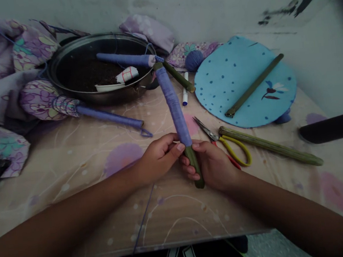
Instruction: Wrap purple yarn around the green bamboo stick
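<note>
A yarn-wrapped stalk [179, 121] held over the flowered tablecloth [229, 220] runs lengthwise from near right to far left, toward a dark pan [95, 96]. The left hand [158, 159] pinches where purple yarn [170, 96] meets bare green; the right hand [217, 166], closer to the near end, curls around it

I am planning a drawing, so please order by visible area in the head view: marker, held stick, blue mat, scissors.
1. Blue mat
2. Held stick, perhaps enlarged by nearness
3. Scissors
4. Marker
</note>
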Motion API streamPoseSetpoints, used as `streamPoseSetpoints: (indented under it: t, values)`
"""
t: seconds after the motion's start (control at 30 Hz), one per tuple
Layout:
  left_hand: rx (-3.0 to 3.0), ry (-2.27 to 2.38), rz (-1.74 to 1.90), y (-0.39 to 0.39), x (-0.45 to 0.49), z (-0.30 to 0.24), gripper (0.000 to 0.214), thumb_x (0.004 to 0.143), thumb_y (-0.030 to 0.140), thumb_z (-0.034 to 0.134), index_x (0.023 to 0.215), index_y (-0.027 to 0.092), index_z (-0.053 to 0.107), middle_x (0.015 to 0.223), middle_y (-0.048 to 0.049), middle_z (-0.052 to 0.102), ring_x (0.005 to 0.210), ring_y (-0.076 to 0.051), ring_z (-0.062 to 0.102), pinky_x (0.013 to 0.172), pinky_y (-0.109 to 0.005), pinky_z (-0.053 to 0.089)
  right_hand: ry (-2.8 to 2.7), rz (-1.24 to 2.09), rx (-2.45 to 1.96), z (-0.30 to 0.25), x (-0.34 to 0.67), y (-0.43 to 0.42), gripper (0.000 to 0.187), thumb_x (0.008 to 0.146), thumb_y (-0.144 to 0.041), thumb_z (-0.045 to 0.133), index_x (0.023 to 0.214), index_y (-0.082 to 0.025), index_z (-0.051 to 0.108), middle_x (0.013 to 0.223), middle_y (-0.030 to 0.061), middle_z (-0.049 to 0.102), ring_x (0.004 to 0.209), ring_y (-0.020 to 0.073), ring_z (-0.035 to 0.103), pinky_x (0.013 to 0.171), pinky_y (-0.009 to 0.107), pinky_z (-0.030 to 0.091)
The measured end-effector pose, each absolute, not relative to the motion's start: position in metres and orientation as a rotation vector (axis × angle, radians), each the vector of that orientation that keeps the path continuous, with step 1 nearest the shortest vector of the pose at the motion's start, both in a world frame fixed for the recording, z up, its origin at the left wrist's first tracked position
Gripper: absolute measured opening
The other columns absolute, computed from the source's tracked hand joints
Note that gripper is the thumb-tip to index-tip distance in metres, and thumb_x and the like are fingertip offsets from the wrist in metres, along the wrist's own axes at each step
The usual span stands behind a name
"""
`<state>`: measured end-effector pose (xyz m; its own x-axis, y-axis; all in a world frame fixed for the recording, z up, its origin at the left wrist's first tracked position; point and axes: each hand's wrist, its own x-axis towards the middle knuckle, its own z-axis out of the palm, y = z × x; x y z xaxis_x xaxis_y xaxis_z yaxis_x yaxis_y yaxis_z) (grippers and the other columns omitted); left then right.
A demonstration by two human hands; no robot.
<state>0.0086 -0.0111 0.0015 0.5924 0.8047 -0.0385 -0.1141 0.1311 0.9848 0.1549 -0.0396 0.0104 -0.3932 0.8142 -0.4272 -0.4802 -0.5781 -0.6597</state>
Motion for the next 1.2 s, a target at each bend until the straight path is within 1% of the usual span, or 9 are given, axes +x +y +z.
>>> streamPoseSetpoints:
  t: [0.2, 0.3, 0.4, 0.47, 0.57, 0.77, 0.87, 1.1, 1.2]
  values:
    - [1.180, 0.632, 0.710, -0.0107, 0.0085, 0.0011, 0.027, 0.080, 0.034, 0.060, 0.094, 0.013, 0.051, 0.069, 0.0003, 0.061, 0.061, -0.010, 0.062, 0.057, -0.021, 0.051, -0.508, 2.112, -0.986, 0.0101, 0.1560, -0.0416, 0.017, 0.068, -0.034, 0.050, 0.070, -0.017, 0.052, 0.052, -0.0025, 0.046, 0.036, 0.0069, 0.037, 0.031, 0.017, 0.025]
    - [1.110, 0.596, 0.678, -0.0091, 0.0076, 0.0006, 0.029, 0.079, 0.033, 0.062, 0.096, 0.013, 0.051, 0.069, 0.0001, 0.063, 0.060, -0.010, 0.063, 0.057, -0.021, 0.053, -0.488, 2.134, -1.017, 0.0098, 0.1560, -0.0415, 0.018, 0.068, -0.035, 0.050, 0.069, -0.017, 0.052, 0.051, -0.0024, 0.047, 0.036, 0.0070, 0.038, 0.030, 0.017, 0.026]
    - [1.041, 0.553, 0.655, -0.0070, 0.0068, 0.0005, 0.026, 0.080, 0.032, 0.062, 0.093, 0.013, 0.050, 0.065, 0.0007, 0.062, 0.056, -0.012, 0.064, 0.054, -0.024, 0.055, -0.530, 2.056, -1.049, 0.0094, 0.1560, -0.0401, 0.019, 0.069, -0.035, 0.052, 0.071, -0.016, 0.054, 0.054, -0.0006, 0.052, 0.040, 0.0098, 0.046, 0.034, 0.020, 0.036]
    - [0.993, 0.515, 0.657, -0.0060, 0.0069, 0.0002, 0.024, 0.081, 0.030, 0.062, 0.091, 0.014, 0.048, 0.061, 0.0024, 0.060, 0.053, -0.014, 0.065, 0.050, -0.027, 0.056, -0.584, 2.031, -1.021, 0.0095, 0.1568, -0.0389, 0.017, 0.070, -0.031, 0.052, 0.074, -0.016, 0.056, 0.058, 0.0008, 0.056, 0.046, 0.0120, 0.052, 0.042, 0.024, 0.045]
    - [0.945, 0.484, 0.651, -0.0058, 0.0078, -0.0012, 0.023, 0.080, 0.027, 0.063, 0.088, 0.015, 0.046, 0.058, 0.0039, 0.059, 0.051, -0.016, 0.065, 0.046, -0.029, 0.056, -0.669, 2.053, -0.957, 0.0105, 0.1585, -0.0379, 0.015, 0.068, -0.025, 0.052, 0.076, -0.014, 0.058, 0.063, 0.0020, 0.059, 0.050, 0.0130, 0.055, 0.052, 0.029, 0.050]
    - [0.939, 0.452, 0.608, -0.0083, 0.0075, -0.0032, 0.024, 0.080, 0.029, 0.064, 0.091, 0.016, 0.047, 0.067, -0.0018, 0.067, 0.060, -0.021, 0.069, 0.049, -0.029, 0.057, -0.615, 2.081, -0.987, 0.0116, 0.1577, -0.0416, 0.013, 0.070, -0.028, 0.052, 0.066, -0.016, 0.053, 0.051, -0.0035, 0.049, 0.037, 0.0075, 0.041, 0.046, 0.027, 0.044]
    - [0.952, 0.474, 0.602, -0.0073, 0.0053, -0.0005, 0.022, 0.080, 0.026, 0.063, 0.094, 0.014, 0.051, 0.070, -0.0021, 0.067, 0.063, -0.019, 0.069, 0.054, -0.028, 0.057, -0.576, 2.095, -0.983, 0.0112, 0.1568, -0.0430, 0.015, 0.071, -0.030, 0.049, 0.066, -0.016, 0.053, 0.049, -0.0043, 0.046, 0.035, 0.0066, 0.038, 0.043, 0.025, 0.042]
    - [0.997, 0.539, 0.654, -0.0032, 0.0047, 0.0022, 0.021, 0.079, 0.026, 0.064, 0.089, 0.012, 0.054, 0.064, -0.0002, 0.064, 0.058, -0.012, 0.065, 0.056, -0.022, 0.053, -0.589, 2.081, -1.030, 0.0152, 0.1583, -0.0397, 0.017, 0.065, -0.030, 0.053, 0.073, -0.015, 0.057, 0.057, -0.0001, 0.056, 0.042, 0.0116, 0.051, 0.037, 0.023, 0.042]
    - [1.017, 0.553, 0.652, -0.0039, 0.0061, 0.0015, 0.025, 0.077, 0.030, 0.067, 0.088, 0.013, 0.052, 0.064, -0.0008, 0.066, 0.057, -0.013, 0.065, 0.056, -0.023, 0.052, -0.573, 2.102, -1.054, 0.0160, 0.1581, -0.0398, 0.016, 0.064, -0.030, 0.053, 0.071, -0.016, 0.055, 0.056, -0.0009, 0.055, 0.040, 0.0106, 0.049, 0.036, 0.022, 0.041]
